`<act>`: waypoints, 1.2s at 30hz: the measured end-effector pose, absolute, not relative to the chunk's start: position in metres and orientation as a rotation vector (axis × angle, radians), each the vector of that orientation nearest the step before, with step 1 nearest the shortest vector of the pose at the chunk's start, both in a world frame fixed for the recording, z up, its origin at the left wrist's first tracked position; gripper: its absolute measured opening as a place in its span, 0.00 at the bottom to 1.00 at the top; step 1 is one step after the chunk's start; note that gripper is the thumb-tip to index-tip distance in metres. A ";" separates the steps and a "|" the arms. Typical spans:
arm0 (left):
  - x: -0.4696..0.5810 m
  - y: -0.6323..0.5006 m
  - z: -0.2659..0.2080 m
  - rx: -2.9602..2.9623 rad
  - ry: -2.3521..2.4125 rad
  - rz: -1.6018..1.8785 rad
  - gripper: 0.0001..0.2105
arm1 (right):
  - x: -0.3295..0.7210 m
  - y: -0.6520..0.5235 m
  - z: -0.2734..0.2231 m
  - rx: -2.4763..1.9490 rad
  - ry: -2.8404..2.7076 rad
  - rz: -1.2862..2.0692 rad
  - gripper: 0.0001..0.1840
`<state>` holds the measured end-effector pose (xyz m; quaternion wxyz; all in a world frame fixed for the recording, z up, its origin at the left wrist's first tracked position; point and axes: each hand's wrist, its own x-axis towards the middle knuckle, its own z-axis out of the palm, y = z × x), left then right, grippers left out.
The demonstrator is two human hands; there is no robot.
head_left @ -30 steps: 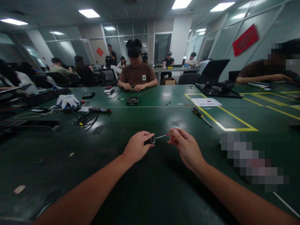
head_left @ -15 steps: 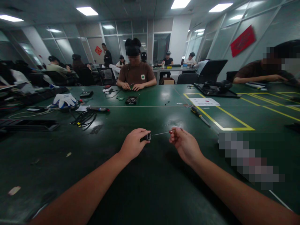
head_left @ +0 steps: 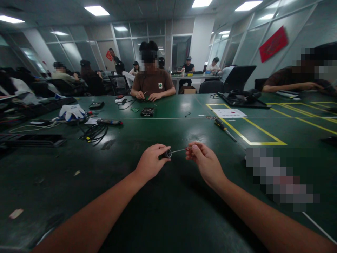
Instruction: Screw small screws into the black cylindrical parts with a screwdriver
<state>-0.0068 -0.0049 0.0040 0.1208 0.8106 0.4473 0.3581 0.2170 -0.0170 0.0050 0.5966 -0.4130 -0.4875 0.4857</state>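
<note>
My left hand point(head_left: 151, 161) is closed around a small dark round part point(head_left: 167, 154) with a pale ring at its open end, which faces right. Between the fingers of my right hand point(head_left: 204, 158) is a thin screwdriver with a red handle point(head_left: 187, 149), mostly covered by the fingers. Its slim metal shaft point(head_left: 178, 151) points left, and the tip reaches the ring of the dark part. Whether the tip touches anything inside, I cannot tell. Both hands are over the green table point(head_left: 163, 211).
Beyond my right hand lies a yellow-and-black screwdriver point(head_left: 223, 128). To the left are a coiled black cable point(head_left: 96, 133), a pen-like tool point(head_left: 109, 122) and white-blue gloves point(head_left: 72, 112). Across the table a person point(head_left: 152, 82) works near a black box point(head_left: 147, 111). Yellow tape point(head_left: 265, 143) marks the right side.
My right hand has moved slightly left, bringing the screwdriver's tip to the open end of the dark part. My left hand has shifted slightly right, its part turned more toward me.
</note>
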 end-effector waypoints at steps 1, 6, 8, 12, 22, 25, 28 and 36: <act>-0.007 -0.005 0.004 2.364 1.311 1.050 0.22 | 0.217 -0.018 0.006 -0.972 -1.166 1.110 0.17; -0.007 -0.003 0.002 2.345 1.333 1.032 0.22 | 0.216 -0.023 0.013 -0.978 -1.203 1.128 0.17; -0.007 -0.003 0.002 2.348 1.329 1.020 0.22 | 0.215 -0.024 0.015 -0.988 -1.166 1.132 0.18; -0.005 -0.007 0.004 2.350 1.306 1.018 0.23 | 0.213 -0.022 0.016 -1.056 -1.072 1.085 0.18; -0.008 -0.004 -0.002 2.402 1.303 1.043 0.23 | 0.211 -0.015 0.006 -0.964 -0.887 1.270 0.22; -0.009 0.001 -0.003 2.507 1.251 1.077 0.22 | 0.216 -0.009 0.004 -0.951 -0.807 1.388 0.20; -0.011 0.006 -0.001 2.592 1.229 1.148 0.21 | 0.223 -0.003 0.006 -0.933 -0.674 1.505 0.18; -0.013 0.005 -0.001 2.460 1.313 1.155 0.23 | 0.222 -0.006 0.010 -0.892 -0.828 1.313 0.22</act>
